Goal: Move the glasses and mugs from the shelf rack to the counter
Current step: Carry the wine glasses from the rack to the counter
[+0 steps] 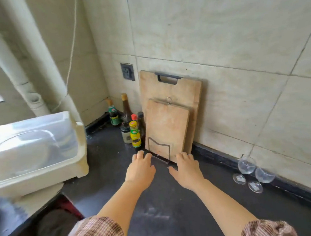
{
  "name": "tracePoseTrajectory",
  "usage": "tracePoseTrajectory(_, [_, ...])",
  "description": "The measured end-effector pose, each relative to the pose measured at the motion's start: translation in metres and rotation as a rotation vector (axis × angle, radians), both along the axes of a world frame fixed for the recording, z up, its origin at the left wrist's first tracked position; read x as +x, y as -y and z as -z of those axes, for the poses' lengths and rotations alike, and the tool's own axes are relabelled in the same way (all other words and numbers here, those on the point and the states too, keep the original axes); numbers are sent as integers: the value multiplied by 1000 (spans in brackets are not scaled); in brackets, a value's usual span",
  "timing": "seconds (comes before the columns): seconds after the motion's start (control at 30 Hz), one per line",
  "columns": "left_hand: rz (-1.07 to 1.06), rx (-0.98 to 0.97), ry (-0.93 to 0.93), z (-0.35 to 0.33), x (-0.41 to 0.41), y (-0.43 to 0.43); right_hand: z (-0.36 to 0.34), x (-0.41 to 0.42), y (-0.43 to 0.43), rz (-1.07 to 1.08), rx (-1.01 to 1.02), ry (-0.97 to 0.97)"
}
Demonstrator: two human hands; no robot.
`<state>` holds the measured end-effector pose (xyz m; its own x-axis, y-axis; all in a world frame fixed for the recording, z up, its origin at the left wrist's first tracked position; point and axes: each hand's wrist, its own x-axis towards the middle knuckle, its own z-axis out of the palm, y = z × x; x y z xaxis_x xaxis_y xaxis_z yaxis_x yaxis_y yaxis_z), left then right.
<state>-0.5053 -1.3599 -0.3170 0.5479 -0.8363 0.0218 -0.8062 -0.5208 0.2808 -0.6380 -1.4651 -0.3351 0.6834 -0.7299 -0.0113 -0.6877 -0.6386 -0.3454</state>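
- Wine glasses (249, 173): two lie tipped on the counter (160, 221) at its back edge, right side, near the wall.
- Handling, as judged: light, slippery, fragile; grip the bowl, not the thin stem.
- Left hand (140, 169) and right hand (188, 168): fingers spread, palms down, holding nothing, before the cutting boards (168, 128).

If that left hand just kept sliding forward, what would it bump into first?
Probably the dark holder at the foot of the smaller cutting board; the left hand has its fingertips about there already. Depth is unclear.
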Motion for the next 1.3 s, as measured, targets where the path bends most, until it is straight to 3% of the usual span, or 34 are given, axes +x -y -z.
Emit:
tracePoseTrajectory(0.4, [-460,-46,121,-46,109,-375,-61,159,-309,-426,-120,-102])
tracePoseTrajectory(0.7, [-883,-14,182,-99,153,-665,-115,280,-578,-789,-168,49])
tracePoseTrajectory(0.93, [-1118,-3,245,-137,191,-817,-146,357,-739,-1059,-215,124])
tracePoseTrajectory(1.3, [-1273,-3,306,-179,323,-988,-198,525,-935,-1268,-211,274])
